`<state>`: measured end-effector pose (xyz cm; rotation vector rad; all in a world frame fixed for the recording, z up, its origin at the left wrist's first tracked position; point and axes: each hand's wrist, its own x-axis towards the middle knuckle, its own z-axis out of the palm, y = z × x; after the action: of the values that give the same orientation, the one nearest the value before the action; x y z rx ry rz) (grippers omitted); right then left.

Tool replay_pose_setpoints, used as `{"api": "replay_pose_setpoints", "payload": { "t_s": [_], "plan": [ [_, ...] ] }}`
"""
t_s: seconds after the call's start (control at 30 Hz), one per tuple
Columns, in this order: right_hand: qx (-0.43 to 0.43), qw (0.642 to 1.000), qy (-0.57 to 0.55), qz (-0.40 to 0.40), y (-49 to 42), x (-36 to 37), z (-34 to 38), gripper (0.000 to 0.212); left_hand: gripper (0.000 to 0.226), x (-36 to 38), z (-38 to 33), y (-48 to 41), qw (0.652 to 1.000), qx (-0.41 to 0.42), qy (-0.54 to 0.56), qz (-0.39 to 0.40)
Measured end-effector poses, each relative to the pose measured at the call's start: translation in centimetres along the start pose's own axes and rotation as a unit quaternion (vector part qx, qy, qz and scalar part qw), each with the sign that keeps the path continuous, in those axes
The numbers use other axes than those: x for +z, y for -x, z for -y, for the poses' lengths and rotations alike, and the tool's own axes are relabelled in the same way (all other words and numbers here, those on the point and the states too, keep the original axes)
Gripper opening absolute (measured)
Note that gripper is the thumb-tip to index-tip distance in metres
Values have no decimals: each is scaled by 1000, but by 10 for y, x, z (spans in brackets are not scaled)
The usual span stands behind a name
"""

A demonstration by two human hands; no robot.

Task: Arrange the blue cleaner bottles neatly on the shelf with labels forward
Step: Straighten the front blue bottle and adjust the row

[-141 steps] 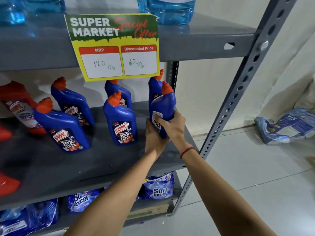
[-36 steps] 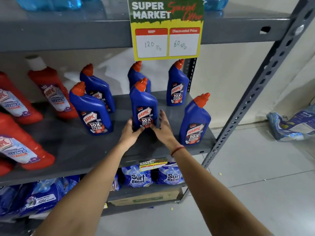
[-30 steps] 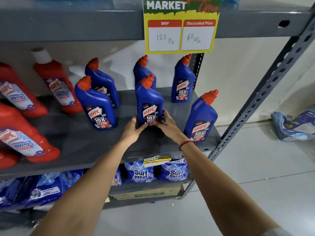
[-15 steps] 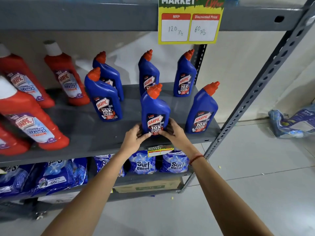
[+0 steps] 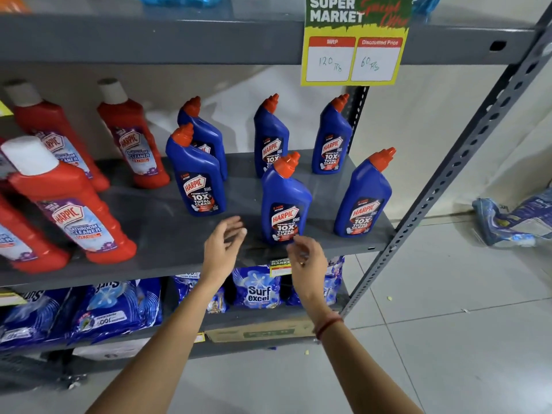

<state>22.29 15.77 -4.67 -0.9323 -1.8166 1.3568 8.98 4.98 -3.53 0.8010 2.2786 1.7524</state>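
I read both hands as empty. The left hand (image 5: 222, 246) hangs open with fingers loosely spread, just left of the front-centre bottle (image 5: 285, 204) and clear of it. The right hand (image 5: 307, 258) is half curled just below that bottle's base; its fingertips come close to the label, but I cannot confirm contact.

The front-centre bottle stands upright near the front edge of the shelf (image 5: 167, 234), label forward. Right of it stands the front-right bottle (image 5: 363, 198), label forward, leaning slightly in this wide-angle view. Left of it stands the front-left bottle (image 5: 195, 177), label forward, with the rear-left bottle (image 5: 206, 135) close behind and largely masked. Behind the front-centre bottle are the rear-centre bottle (image 5: 270, 135) and the rear-right bottle (image 5: 331, 138), both labels forward.

In my judgement the front-centre bottle is placed. The next move calls for attention to the left pair, which sit crowded; the rear-left label is mostly hidden and needs checking.
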Motion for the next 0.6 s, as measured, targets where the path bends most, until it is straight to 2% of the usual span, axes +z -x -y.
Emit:
{"api": "replay_pose_setpoints", "payload": {
  "t_s": [0.13, 0.23, 0.37, 0.47, 0.6],
  "plan": [
    [-49, 997, -1, 65, 13, 42, 13, 11, 28, -40, 12, -12, 994, -16, -7, -104],
    [-65, 990, 19, 122, 3, 78, 35, 19, 31, -61, 22, -33, 991, -36, -22, -128],
    [-46, 983, 67, 165, -31, 117, 55, 43, 47, -73, 30, -58, 994, -64, -38, -75],
    [-29, 971, 95, 216, -55, 133, 63, 65, 49, -75, 35, -70, 995, -70, -56, -38],
    [-51, 962, 34, 265, -74, 143, 69, 56, 49, -80, 37, -77, 995, -80, -56, 2]
  ]
}}
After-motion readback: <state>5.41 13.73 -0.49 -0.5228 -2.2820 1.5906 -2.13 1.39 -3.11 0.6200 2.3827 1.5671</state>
